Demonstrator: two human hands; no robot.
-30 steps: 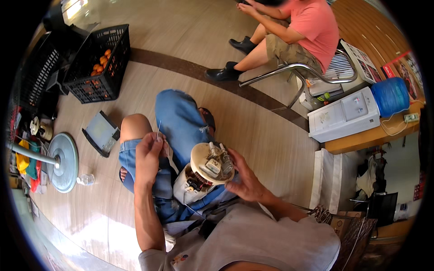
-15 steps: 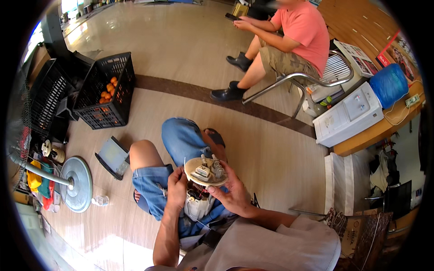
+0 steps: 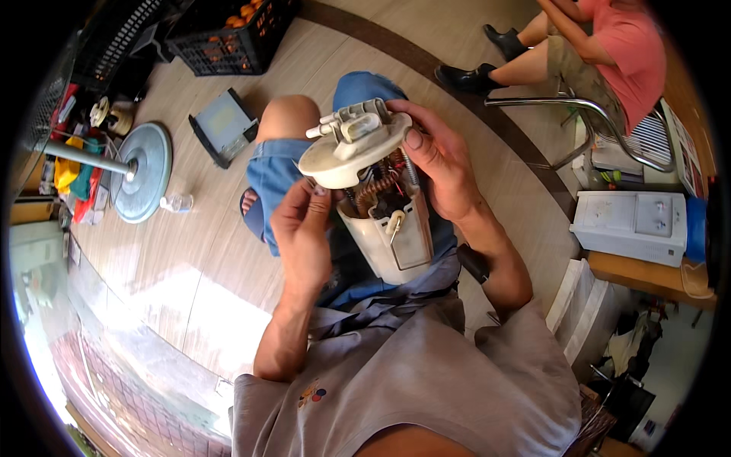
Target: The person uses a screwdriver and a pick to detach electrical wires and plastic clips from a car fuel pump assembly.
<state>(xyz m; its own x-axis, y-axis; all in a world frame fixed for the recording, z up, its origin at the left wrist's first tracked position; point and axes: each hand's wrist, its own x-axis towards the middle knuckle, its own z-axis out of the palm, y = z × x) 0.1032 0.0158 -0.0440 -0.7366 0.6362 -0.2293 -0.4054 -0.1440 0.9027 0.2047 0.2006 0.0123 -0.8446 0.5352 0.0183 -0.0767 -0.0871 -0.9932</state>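
A fuel pump module [image 3: 388, 240] with a cream plastic cup body stands between my hands over my lap. Its round flange lid [image 3: 350, 160] is tilted, with pipe stubs and a connector on top. In the gap beneath it show coiled wires [image 3: 378, 186], dark hose and a metal spring rod. My right hand [image 3: 449, 167] grips the lid's right rim, thumb on top. On the other side, my left hand [image 3: 304, 228] is closed, thumb against fingers, just under the lid's left edge; whether anything small is pinched there is hidden.
A black crate [image 3: 244, 46] of orange fruit stands far left, near a flat grey tray-like part [image 3: 225, 126]. To the left are a round fan base [image 3: 141, 171], a plastic bottle [image 3: 177, 202] and another pump-like part [image 3: 110, 114]. A seated person [image 3: 609, 61] and a water dispenser [image 3: 628, 225] are at right.
My view has tilted down and come closer, so the pump module looks larger and higher in the picture. The lid now leans with its underside wires showing more. My right hand still holds its rim.
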